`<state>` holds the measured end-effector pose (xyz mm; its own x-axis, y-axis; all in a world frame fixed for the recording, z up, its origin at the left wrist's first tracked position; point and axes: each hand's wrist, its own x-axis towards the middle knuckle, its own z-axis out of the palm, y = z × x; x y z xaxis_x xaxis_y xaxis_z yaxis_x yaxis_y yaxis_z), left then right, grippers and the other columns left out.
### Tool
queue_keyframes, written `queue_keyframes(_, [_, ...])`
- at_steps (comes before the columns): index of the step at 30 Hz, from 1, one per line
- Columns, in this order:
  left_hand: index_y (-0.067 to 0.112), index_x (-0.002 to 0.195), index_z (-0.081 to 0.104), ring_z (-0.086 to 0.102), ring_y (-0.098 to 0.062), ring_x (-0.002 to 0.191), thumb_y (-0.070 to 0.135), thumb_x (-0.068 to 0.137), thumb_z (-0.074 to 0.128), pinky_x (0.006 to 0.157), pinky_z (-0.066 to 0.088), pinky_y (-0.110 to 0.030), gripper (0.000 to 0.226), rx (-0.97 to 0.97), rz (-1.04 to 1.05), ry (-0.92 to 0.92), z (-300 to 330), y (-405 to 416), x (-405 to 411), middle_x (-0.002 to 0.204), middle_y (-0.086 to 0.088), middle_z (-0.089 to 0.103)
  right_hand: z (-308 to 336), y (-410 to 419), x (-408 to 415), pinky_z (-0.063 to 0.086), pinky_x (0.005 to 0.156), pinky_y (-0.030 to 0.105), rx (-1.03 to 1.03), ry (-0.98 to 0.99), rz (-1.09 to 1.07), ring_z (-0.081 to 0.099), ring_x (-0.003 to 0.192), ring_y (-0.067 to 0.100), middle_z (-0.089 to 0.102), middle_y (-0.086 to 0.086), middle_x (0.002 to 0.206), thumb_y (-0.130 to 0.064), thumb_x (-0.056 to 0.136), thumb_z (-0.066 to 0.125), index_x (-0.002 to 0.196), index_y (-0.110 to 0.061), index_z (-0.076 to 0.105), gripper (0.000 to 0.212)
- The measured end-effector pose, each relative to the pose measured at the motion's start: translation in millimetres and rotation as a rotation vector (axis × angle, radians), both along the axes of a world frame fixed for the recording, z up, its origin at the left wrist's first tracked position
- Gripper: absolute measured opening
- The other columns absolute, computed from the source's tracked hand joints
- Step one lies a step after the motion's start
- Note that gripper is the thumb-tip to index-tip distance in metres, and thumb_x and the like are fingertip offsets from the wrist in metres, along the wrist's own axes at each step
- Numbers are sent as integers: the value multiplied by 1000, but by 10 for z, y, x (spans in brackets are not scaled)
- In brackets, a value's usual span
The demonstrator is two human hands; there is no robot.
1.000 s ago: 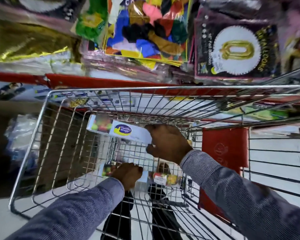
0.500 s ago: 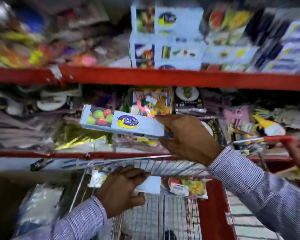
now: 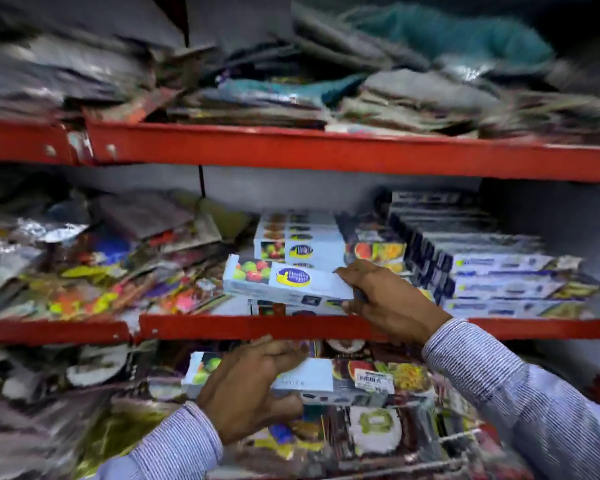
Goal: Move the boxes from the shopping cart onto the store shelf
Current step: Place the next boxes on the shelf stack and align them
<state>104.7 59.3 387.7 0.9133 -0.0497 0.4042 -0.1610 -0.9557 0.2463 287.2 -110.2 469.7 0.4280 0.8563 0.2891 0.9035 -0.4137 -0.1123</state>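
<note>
My right hand (image 3: 388,301) grips the right end of a long pale-blue box (image 3: 284,284) with fruit pictures and a blue-yellow logo, held just above the red front edge (image 3: 243,326) of the middle shelf, in front of a stack of matching boxes (image 3: 300,242). Below that edge, my left hand (image 3: 253,384) holds a second box of the same kind (image 3: 354,379) by its middle. Of the shopping cart, only a bit of wire rim (image 3: 454,439) shows at the bottom right. The picture is blurred.
To the right on the middle shelf lie stacks of dark-ended long boxes (image 3: 492,271). Loose foil and coloured packets (image 3: 94,271) crowd the shelf's left half. The upper shelf (image 3: 326,152) carries heaps of flat packets. More packets hang below.
Both hands rose out of the cart, each with a box. The right box went up to the middle shelf; the left box came up under its edge. The view tilted upward.
</note>
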Motion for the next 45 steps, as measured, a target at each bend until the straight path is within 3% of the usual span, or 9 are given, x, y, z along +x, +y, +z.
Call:
queue_keyframes(9, [33,137,52,53,-14,117,52,78,69,95,47,-32,64,-53,76,13,447,46,502,128,7,61,255,271,684,48,86,37,-82,24,-92,56,96,29,56,11,105,-29,93,61,121,-10,56,34])
queue_keyframes(16, [33,134,54,55,-13,109,50,77,68,89,50,-35,62,-37,99,1,532,38,693,119,8,66,159,514,1031,44,102,44,-116,95,-104,51,121,36,57,21,127,-30,93,62,130,-9,54,43])
queue_keyframes(22, [35,135,53,54,-11,109,52,76,65,89,49,-34,63,-31,104,11,512,71,740,120,10,65,85,501,1076,39,99,28,-25,59,-94,51,118,29,53,16,126,-21,89,68,132,-8,58,46])
queue_keyframes(25, [32,135,54,54,-10,109,52,76,65,90,49,-32,63,-28,113,5,522,92,771,122,10,65,136,465,1126,47,98,36,-16,30,-72,58,111,30,62,13,117,-22,83,72,121,-10,67,39])
queue_keyframes(28, [32,134,56,57,-12,109,53,74,65,90,50,-33,64,-36,122,-1,563,121,834,121,10,66,194,450,1166,50,96,42,-75,57,-85,62,111,34,69,16,119,-18,86,65,114,-7,68,30])
queue_keyframes(33, [31,128,60,58,-17,111,41,73,74,91,49,-32,58,-63,134,-30,703,135,1060,124,5,65,359,371,1195,38,101,23,-154,191,-78,55,128,23,58,5,141,-24,100,50,134,-13,58,37])
queue_keyframes(36, [31,127,61,57,-21,107,37,75,77,87,48,-31,55,-90,148,-42,746,158,1268,120,-1,64,376,297,1197,38,103,27,-161,216,-66,54,129,24,57,6,142,-28,103,43,135,-12,56,38])
queue_keyframes(41, [30,128,61,49,-21,110,41,76,73,91,45,-40,54,-82,183,-56,664,226,1533,117,0,64,213,198,1174,50,91,40,-110,196,-19,63,104,30,70,15,115,-35,104,37,120,-9,62,40])
queue_keyframes(45, [28,126,63,43,-19,116,51,74,51,100,36,-47,58,35,182,-129,543,225,1588,126,3,54,15,124,1081,52,80,44,31,73,27,61,88,27,67,6,99,-42,103,32,105,-19,57,34])
